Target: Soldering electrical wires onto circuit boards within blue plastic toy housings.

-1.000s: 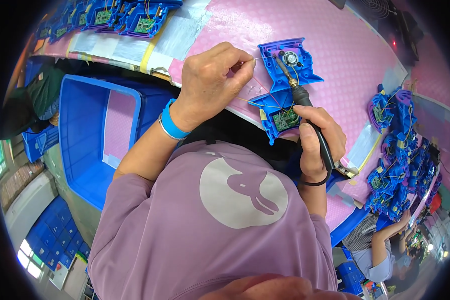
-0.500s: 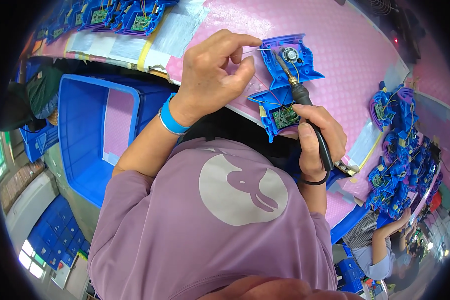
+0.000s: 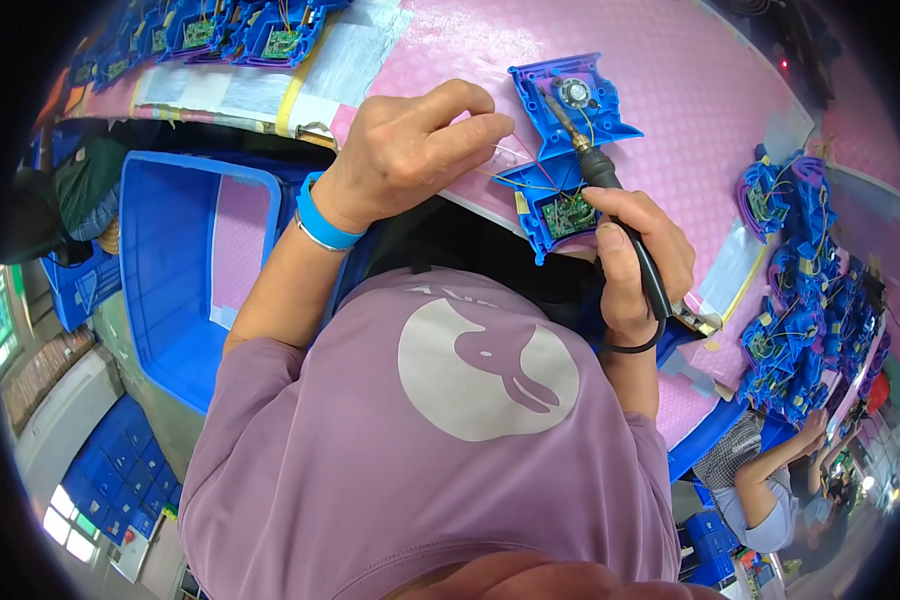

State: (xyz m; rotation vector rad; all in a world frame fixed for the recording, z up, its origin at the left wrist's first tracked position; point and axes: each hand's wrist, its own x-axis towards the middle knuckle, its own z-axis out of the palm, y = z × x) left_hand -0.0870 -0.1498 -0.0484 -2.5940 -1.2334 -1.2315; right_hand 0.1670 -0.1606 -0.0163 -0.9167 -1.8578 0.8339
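1. The pink-covered counter [image 3: 690, 160] spans the far side and bends down the right.
2. A blue plastic bin [image 3: 273, 188] stands left, below the counter's edge.
3. A heap of blue housings [image 3: 785, 345] lies at the right.
4. The opened blue housing [image 3: 605, 131] lies between the hands, to the right of the left hand and on the far side of the right; its near half sits at the counter's edge.
5. Left hand [image 3: 420, 145]: fingers bent, apart from the housing; I cannot tell whether it grips anything.
6. Right hand [image 3: 645, 255]: wrapped around the soldering iron [image 3: 598, 168], whose tip is over the far half; contact is unclear.
7. A green circuit board [image 3: 570, 215] sits in the near half.
8. A round speaker [image 3: 574, 93] sits in the far half.
9. A thin pale strand [image 3: 513, 152] shows just below the left fingertips.
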